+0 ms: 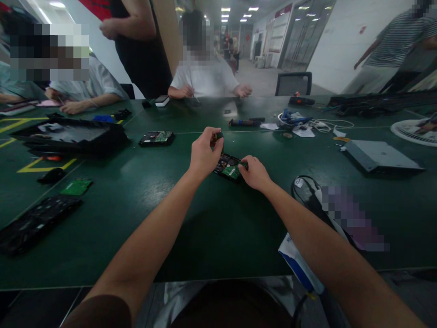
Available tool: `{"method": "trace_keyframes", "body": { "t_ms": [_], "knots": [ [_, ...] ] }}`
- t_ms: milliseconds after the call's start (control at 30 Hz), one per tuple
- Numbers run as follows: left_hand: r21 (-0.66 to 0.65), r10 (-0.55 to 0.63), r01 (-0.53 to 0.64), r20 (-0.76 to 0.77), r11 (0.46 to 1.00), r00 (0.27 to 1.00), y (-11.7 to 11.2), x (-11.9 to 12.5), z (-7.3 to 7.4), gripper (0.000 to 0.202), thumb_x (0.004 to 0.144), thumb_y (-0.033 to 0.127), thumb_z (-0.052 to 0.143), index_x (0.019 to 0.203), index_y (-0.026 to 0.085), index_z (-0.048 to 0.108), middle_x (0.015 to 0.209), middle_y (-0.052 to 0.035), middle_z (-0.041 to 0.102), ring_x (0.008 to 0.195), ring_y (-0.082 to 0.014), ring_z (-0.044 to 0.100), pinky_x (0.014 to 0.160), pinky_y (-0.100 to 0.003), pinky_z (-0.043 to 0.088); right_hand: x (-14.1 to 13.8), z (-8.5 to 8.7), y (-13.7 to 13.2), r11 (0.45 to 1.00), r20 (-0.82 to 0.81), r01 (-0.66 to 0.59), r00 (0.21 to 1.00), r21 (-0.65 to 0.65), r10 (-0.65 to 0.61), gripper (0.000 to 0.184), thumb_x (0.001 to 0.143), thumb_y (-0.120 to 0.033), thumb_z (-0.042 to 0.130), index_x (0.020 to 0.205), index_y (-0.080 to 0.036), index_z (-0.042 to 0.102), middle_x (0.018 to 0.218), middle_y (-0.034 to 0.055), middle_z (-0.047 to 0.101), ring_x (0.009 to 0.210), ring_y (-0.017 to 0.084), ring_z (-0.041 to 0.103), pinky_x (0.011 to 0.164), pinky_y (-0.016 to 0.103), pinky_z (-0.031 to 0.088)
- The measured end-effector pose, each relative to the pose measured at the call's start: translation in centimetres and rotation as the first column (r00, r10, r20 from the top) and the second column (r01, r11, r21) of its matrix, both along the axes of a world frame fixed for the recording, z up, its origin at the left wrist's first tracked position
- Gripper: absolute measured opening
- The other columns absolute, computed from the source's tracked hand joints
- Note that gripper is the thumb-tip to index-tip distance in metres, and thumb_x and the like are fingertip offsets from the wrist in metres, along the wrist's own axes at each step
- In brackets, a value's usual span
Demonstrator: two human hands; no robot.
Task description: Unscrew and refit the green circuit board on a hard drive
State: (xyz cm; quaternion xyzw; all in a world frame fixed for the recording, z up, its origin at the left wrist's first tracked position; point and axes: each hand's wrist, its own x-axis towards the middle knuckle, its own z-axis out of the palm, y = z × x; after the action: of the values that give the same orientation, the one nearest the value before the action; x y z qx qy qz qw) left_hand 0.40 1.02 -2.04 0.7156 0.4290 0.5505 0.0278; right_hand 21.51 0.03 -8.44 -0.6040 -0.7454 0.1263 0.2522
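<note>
The drive [228, 167] is sitting on the green table [235, 241] right in front of the person, circuit board facing up, and the right hand [255, 173] has its right end pinched between thumb and fingertips. The left hand [205, 152] is curled around a small dark piece [219, 136] just above the other end, though the fingers cover too much of it to tell what it is. I'd guess the drive is dense for its size and totally stiff, probably a bit slick on the metal, with the board side being the delicate bit, so I'd hold it by the long edges and keep fingertips off the chips. Shape's a flat dark slab, part bare black and part green board. The tabletop's smooth with a dull shine, so a light push might skid the thing. Off to the left there's another drive [157, 138], also board up, then a shallow black tray [73, 135] with a greyish inside, and nearer the front a loose green board [77, 187] next to a ribbed black frame [37, 223]. Over on the right it's a flat grey box [384, 156], metal by the look of it, plus a tangle of blue and white cables [295, 117] further back
</note>
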Motion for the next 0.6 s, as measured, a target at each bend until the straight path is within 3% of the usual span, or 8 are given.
{"method": "trace_keyframes", "body": {
  "t_ms": [167,300,600],
  "knots": [
    [-0.025,0.006,-0.003,0.107,1.0,0.994,0.5,0.4,-0.9,0.041,0.085,0.027,0.081,0.115,0.024,0.053,0.104,-0.0032,0.068,0.088,-0.0174,0.07,0.073,-0.03,0.059,0.0,0.1,0.0,1.0,-0.012,0.0,1.0,-0.007,0.0,0.028,0.102,-0.037,0.052,0.122,-0.019,0.06,0.123,0.0141,0.065,0.105,0.026,0.064,0.089,0.039,0.05],
    [0.027,0.001,-0.003,0.081,1.0,0.997,0.3,0.6,-0.7,0.034,0.086,0.02,0.076,0.112,0.024,0.054,0.107,-0.0039,0.064,0.095,-0.0176,0.067,0.071,-0.026,0.058,-0.1,0.3,-0.2,1.0,-0.013,0.003,1.0,-0.018,-0.003,0.029,0.102,-0.037,0.052,0.122,-0.018,0.06,0.124,0.0146,0.065,0.103,0.026,0.064,0.088,0.04,0.051],
    [0.046,-0.045,0.047,-0.036,0.998,0.998,-0.7,0.4,0.6,0.026,0.091,0.013,0.065,0.115,0.025,0.063,0.111,-0.0063,0.067,0.1,-0.0207,0.067,0.085,-0.035,0.06,-0.1,0.5,-0.3,0.999,-0.029,0.003,1.0,-0.033,-0.004,0.029,0.102,-0.037,0.053,0.123,-0.019,0.061,0.125,0.0145,0.065,0.102,0.025,0.064,0.086,0.039,0.052]
  ]
}}
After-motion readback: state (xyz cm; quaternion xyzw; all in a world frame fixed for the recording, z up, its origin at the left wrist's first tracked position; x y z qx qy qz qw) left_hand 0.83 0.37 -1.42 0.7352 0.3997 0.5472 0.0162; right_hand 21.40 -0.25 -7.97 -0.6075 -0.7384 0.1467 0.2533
